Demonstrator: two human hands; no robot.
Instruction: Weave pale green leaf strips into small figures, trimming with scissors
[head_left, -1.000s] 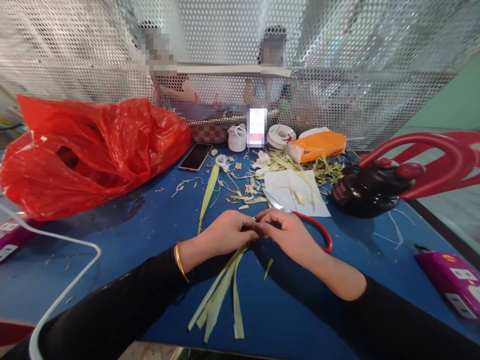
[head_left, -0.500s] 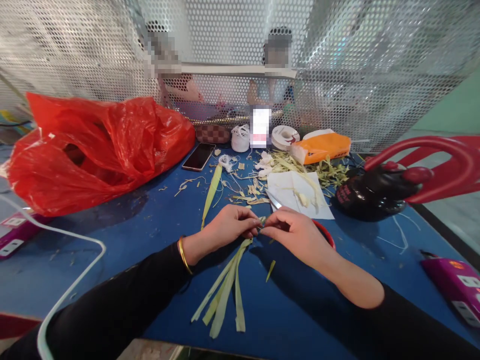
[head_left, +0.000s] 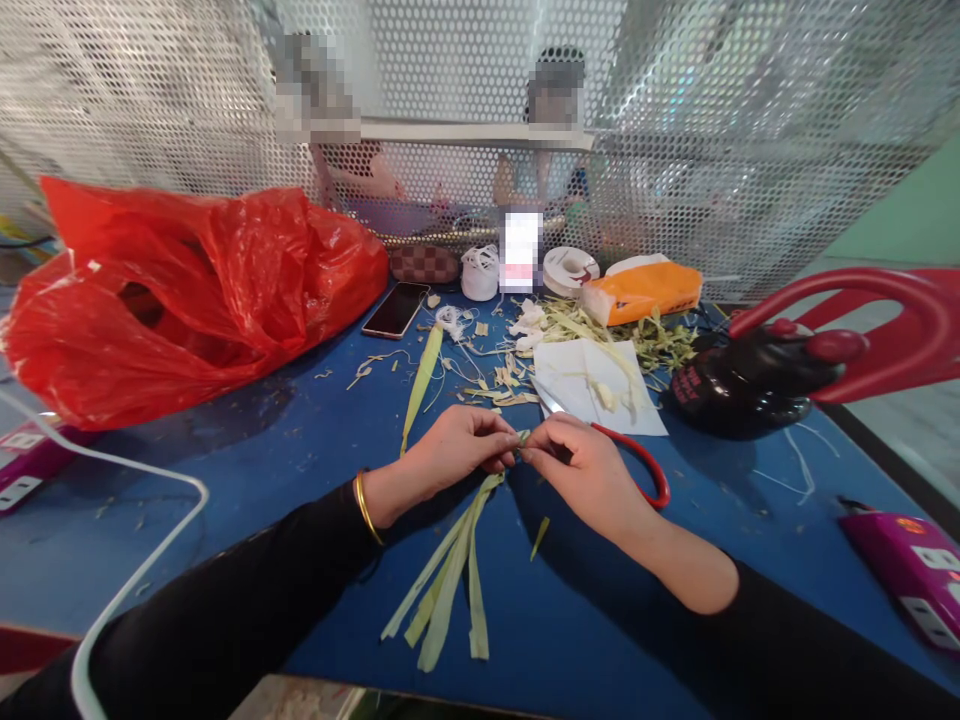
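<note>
My left hand (head_left: 465, 445), a gold bangle at its wrist, pinches the upper end of a bundle of pale green husk strips (head_left: 448, 590). The strips fan out below it toward the table's front edge. Close against it, my right hand (head_left: 581, 465) has thumb and forefinger closed on the same gathered end. Fingers hide most of that end. Partly behind my right hand lie scissors with red handles (head_left: 658, 485), their blade over a white paper sheet (head_left: 645, 415). Beyond my left hand rests a single long husk leaf (head_left: 425, 380).
A red plastic bag (head_left: 225, 290) fills the left side, near a white cable (head_left: 150, 460). Behind are a phone (head_left: 397, 310), white thread (head_left: 480, 275), a ribbon spool (head_left: 570, 270), an orange tissue pack (head_left: 645, 293) and husk scraps. A black bottle (head_left: 739, 400) stands right.
My right hand and forearm have shifted slightly left, so more of the red scissor handle shows. Both hands still pinch the bundle's end.
</note>
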